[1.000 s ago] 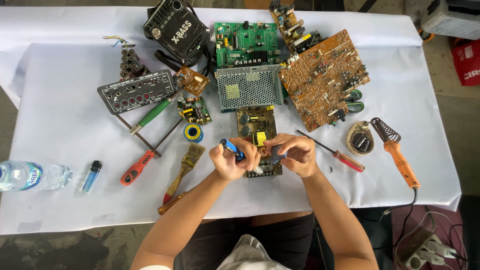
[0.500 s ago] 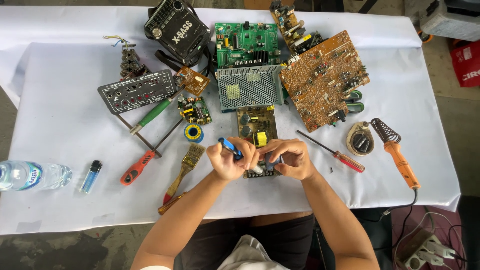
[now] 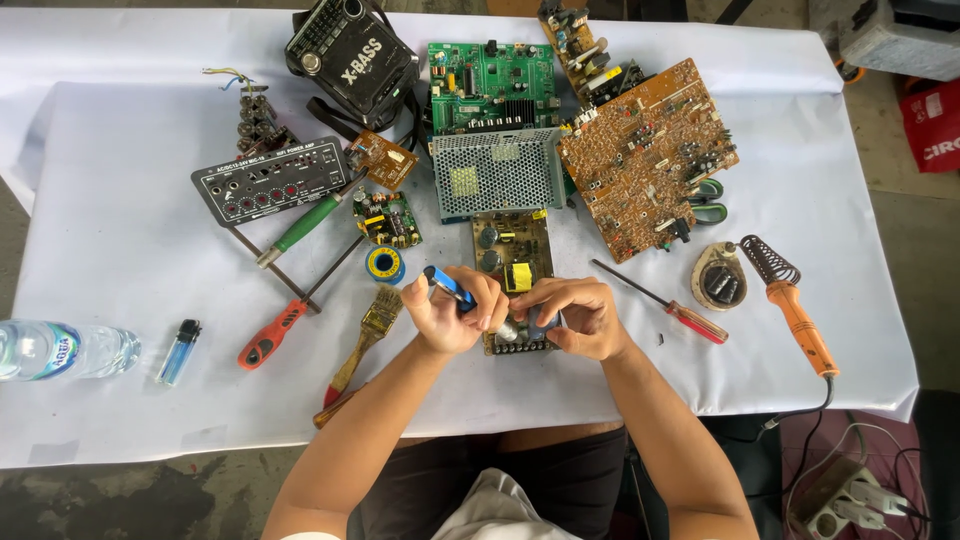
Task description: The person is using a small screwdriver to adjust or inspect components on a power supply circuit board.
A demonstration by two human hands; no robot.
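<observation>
Near the desk's (image 3: 120, 250) front edge, the left hand (image 3: 450, 318) clenches a blue-handled tool (image 3: 447, 285), while the right hand (image 3: 578, 318) has its fingers (image 3: 535, 300) pressed down on the brown circuit board (image 3: 512, 255), a paintbrush (image 3: 365, 335) lying just left.

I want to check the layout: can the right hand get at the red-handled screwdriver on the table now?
Probably yes. The red-handled screwdriver lies just beside the right hand, with bare cloth between them, though that hand is busy on the circuit board.
</observation>
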